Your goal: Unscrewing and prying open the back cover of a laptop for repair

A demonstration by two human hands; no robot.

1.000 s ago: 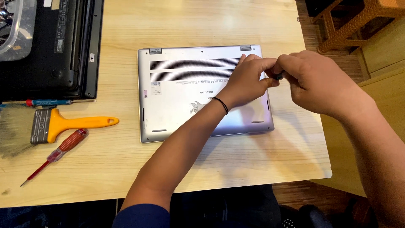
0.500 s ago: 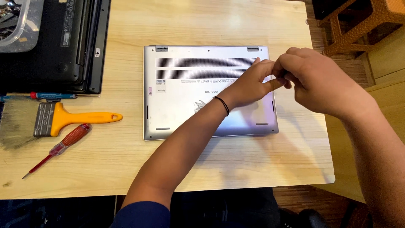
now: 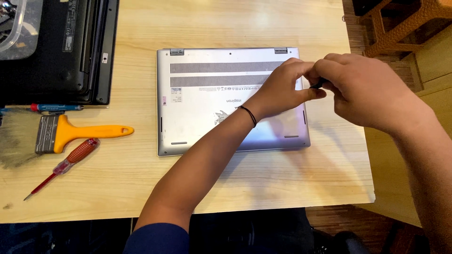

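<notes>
A silver laptop lies upside down on the wooden table, its vent slots facing up. Both hands meet over its right side. My left hand, with a black band on the wrist, pinches fingers together against my right hand. A small dark object shows between the fingertips of the two hands; what it is cannot be told. Neither hand rests flat on the laptop.
A black laptop lies at the back left, with a clear plastic container on it. A brush with an orange handle, a red-handled screwdriver and a blue-handled tool lie at the left. A wooden stool stands off the table's right edge.
The hands stay together over the laptop's right side, shifting only slightly. The camera view has drifted a little, so the laptop sits further right in the frame.
</notes>
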